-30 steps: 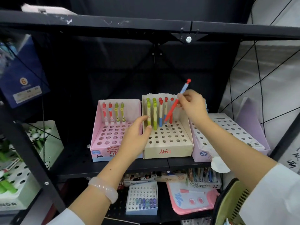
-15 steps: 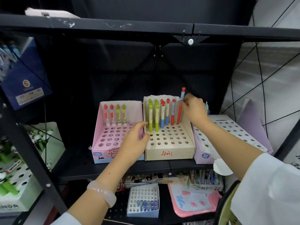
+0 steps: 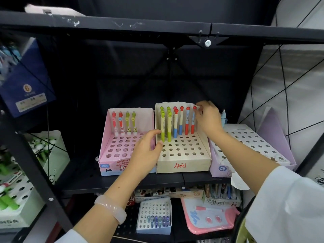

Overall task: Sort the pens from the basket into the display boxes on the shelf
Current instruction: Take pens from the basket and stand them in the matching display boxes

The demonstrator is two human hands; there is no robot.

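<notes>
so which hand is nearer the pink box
Left. The left hand lies over the pink box's right edge; the right hand is beyond the beige box.

Pink box (image 3: 112,155), beige box (image 3: 184,165), red-capped pen (image 3: 193,123).

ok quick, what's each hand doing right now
Left hand: open, thumb and fingers resting on the beige box.
Right hand: fingertips pinching the top of the red pen.
</notes>
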